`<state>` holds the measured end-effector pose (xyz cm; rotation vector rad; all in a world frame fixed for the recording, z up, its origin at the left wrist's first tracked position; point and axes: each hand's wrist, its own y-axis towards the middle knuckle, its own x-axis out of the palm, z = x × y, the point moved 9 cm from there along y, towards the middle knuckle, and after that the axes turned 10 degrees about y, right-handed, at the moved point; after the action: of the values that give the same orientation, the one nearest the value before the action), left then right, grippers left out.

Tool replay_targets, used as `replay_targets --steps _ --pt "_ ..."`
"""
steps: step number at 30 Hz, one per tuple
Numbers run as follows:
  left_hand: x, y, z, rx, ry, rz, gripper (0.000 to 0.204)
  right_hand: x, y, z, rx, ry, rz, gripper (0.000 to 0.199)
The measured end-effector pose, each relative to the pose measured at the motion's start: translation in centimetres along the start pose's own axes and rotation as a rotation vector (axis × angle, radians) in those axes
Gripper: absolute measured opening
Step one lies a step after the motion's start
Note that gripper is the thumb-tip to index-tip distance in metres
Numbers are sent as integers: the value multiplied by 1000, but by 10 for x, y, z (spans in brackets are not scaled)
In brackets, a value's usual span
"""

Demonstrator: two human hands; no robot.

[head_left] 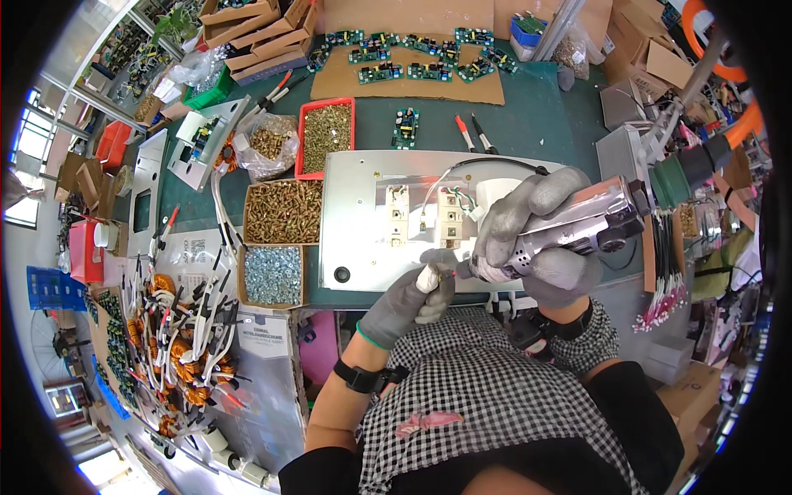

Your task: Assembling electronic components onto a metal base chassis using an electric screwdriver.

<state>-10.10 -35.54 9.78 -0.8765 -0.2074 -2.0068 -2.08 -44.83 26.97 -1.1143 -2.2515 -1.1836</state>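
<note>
My right hand, in a grey glove, is wrapped round a silver hot-air gun with small holes near its front end. The gun's front points left, toward my left hand. That hand, gloved in grey too, has its fingers pressed together just beside the gun's front; a small white piece shows at the fingertips, its kind unclear. Beyond both hands lies a flat light-grey metal panel, bearing two white terminal-like blocks and thin wires. A black cable curves over its far part.
At the panel's left stand boxes of brass screws, silver fasteners and a red tray of small brass parts. Green circuit boards lie on cardboard at the back. Coils with cables pile up at left. An orange hose hangs right.
</note>
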Motion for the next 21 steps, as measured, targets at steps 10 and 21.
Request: replay_targets --steps 10,21 --pt "0 1 -43 -240 400 16 62 -35 -32 -13 34 -324 144 42" --pt "-35 -27 -34 -336 279 178 47 -39 -21 7 48 -481 200 42"
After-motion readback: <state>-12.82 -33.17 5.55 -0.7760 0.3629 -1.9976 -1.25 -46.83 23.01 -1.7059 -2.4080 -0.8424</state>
